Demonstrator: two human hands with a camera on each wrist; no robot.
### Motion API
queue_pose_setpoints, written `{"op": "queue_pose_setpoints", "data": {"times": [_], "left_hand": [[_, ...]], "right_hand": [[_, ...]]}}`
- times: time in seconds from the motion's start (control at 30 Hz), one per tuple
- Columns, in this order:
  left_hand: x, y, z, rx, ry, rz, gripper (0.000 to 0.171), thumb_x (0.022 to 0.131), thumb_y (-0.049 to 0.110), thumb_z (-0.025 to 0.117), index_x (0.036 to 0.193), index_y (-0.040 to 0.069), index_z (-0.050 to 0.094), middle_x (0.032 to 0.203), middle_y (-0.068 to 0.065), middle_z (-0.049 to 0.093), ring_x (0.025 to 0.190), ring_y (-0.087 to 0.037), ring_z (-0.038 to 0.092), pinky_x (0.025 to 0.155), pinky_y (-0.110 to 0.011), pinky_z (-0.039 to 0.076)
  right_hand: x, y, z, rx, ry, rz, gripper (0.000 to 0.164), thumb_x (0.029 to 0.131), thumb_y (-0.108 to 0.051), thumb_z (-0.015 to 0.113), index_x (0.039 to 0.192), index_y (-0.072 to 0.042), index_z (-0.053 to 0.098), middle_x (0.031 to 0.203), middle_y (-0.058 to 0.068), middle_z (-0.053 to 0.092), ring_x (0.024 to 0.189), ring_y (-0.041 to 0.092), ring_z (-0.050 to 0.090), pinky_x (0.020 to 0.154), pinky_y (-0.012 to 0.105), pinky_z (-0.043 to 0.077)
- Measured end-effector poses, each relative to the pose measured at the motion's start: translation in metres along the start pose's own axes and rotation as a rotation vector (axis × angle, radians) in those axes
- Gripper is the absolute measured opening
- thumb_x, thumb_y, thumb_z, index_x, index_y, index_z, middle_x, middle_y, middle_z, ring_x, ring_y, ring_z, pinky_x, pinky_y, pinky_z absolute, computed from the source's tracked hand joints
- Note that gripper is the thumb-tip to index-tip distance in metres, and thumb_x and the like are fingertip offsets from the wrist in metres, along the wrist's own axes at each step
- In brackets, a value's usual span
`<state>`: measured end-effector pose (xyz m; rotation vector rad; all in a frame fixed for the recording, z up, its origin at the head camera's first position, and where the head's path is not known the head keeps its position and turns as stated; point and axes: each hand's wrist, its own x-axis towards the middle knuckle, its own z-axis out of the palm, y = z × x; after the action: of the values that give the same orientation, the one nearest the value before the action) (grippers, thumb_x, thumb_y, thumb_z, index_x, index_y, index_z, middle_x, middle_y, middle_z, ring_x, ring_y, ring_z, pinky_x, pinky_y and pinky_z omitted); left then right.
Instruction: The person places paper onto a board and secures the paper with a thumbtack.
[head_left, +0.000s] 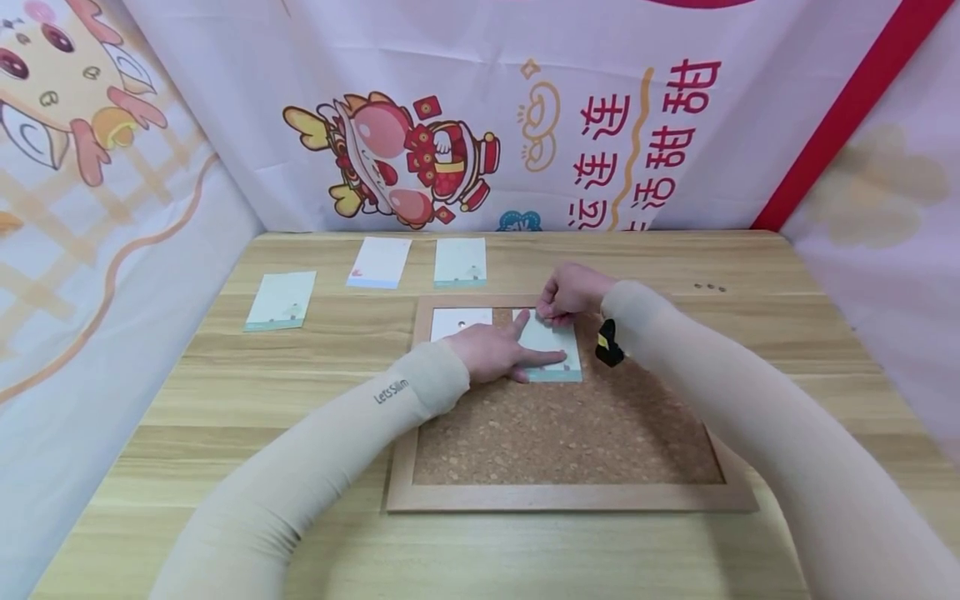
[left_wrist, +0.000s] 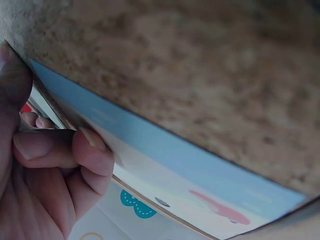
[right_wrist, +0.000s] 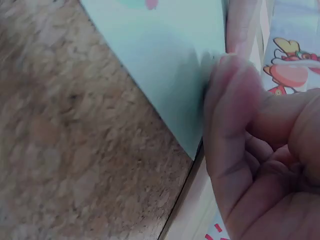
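Note:
A pale green note card lies on the upper part of a wood-framed corkboard. My left hand presses the card with two fingers spread straight across it; the other fingers are curled under in the left wrist view. At the card's top edge, my right hand has its fingers curled and fingertips bunched against the paper. Whether a tack sits between those fingertips I cannot tell. Left of this card is a white card with a blue band, with a small metal tack near its top.
Three small dark tacks sit on the table to the right, beyond the board. Behind and left of the board lie a pink-white card, a green-edged card and another green-edged card. Printed cloth walls stand around the table.

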<state>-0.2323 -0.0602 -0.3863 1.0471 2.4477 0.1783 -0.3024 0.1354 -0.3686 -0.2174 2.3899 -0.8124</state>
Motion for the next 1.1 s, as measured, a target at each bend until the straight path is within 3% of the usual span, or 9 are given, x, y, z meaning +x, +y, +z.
{"op": "queue_pose_setpoints", "data": {"times": [0.07,0.13,0.23,0.33,0.5,0.6,0.73,0.8,1.1], "left_hand": [[-0.001,0.0,0.0,0.052,-0.002,0.034,0.063,0.099,0.046,0.055,0.154,0.049,0.023,0.163,-0.022,0.004,0.068,-0.021,0.058,0.063,-0.033,0.046],[-0.002,0.0,0.0,0.002,0.002,-0.008,0.068,0.097,0.053,0.053,0.156,0.043,0.02,0.157,-0.023,0.028,0.067,-0.022,0.059,0.063,-0.033,0.047],[0.0,0.001,-0.001,-0.129,0.012,-0.102,0.089,0.093,0.066,0.051,0.16,0.025,0.009,0.115,-0.016,0.065,0.065,-0.022,0.058,0.064,-0.034,0.046],[0.002,0.0,-0.001,-0.2,0.019,-0.146,0.104,0.089,0.072,0.051,0.16,0.016,0.001,0.083,-0.007,0.064,0.064,-0.022,0.057,0.064,-0.035,0.045],[0.003,0.0,0.0,-0.151,0.015,-0.104,0.096,0.092,0.065,0.054,0.16,0.019,0.004,0.101,-0.013,0.061,0.065,-0.022,0.057,0.064,-0.035,0.046],[0.002,0.0,0.0,-0.095,0.018,-0.066,0.088,0.094,0.061,0.054,0.16,0.025,0.01,0.131,-0.021,0.053,0.067,-0.023,0.059,0.064,-0.034,0.046],[0.0,0.001,-0.001,-0.001,0.01,0.004,0.069,0.097,0.05,0.057,0.156,0.043,0.021,0.162,-0.022,0.014,0.069,-0.024,0.059,0.063,-0.034,0.046],[-0.001,0.001,-0.001,0.038,0.001,0.031,0.063,0.098,0.046,0.057,0.152,0.051,0.025,0.163,-0.02,0.001,0.07,-0.023,0.059,0.062,-0.033,0.046],[-0.002,0.0,-0.002,0.023,-0.014,0.052,0.06,0.099,0.041,0.058,0.149,0.055,0.029,0.163,-0.019,-0.003,0.068,-0.022,0.059,0.062,-0.033,0.046]], "right_hand": [[0.002,0.002,0.0,0.033,-0.016,0.024,0.015,0.098,-0.001,0.059,0.098,-0.001,0.074,0.083,0.01,0.069,0.068,0.017,0.06,0.064,0.028,0.052],[0.003,0.0,0.0,0.025,-0.021,0.038,0.016,0.098,-0.002,0.059,0.098,-0.003,0.075,0.083,0.009,0.069,0.065,0.016,0.059,0.061,0.026,0.05],[0.003,-0.005,0.001,-0.014,-0.024,0.057,0.016,0.098,-0.005,0.061,0.094,-0.005,0.076,0.08,0.008,0.07,0.063,0.015,0.058,0.057,0.024,0.046],[0.004,-0.01,0.002,-0.041,-0.028,0.081,0.015,0.097,-0.007,0.063,0.091,-0.005,0.076,0.078,0.007,0.07,0.062,0.014,0.057,0.056,0.024,0.044],[0.005,-0.014,0.002,-0.076,-0.033,0.114,0.013,0.096,-0.007,0.065,0.091,-0.005,0.076,0.078,0.007,0.071,0.064,0.014,0.059,0.056,0.023,0.043],[0.005,-0.017,0.002,-0.095,-0.038,0.13,0.013,0.097,-0.007,0.064,0.091,-0.004,0.075,0.079,0.007,0.071,0.064,0.014,0.059,0.055,0.022,0.041],[0.004,-0.02,0.003,-0.127,-0.04,0.145,0.013,0.097,-0.008,0.064,0.09,-0.003,0.074,0.08,0.008,0.072,0.06,0.012,0.059,0.051,0.02,0.037],[0.003,-0.021,0.002,-0.128,-0.039,0.154,0.013,0.096,-0.008,0.064,0.09,-0.003,0.074,0.08,0.009,0.072,0.06,0.013,0.06,0.051,0.02,0.039],[0.001,-0.02,-0.001,-0.075,-0.061,0.19,0.009,0.094,-0.009,0.069,0.09,-0.002,0.074,0.083,0.011,0.071,0.063,0.017,0.065,0.057,0.024,0.047]]}}
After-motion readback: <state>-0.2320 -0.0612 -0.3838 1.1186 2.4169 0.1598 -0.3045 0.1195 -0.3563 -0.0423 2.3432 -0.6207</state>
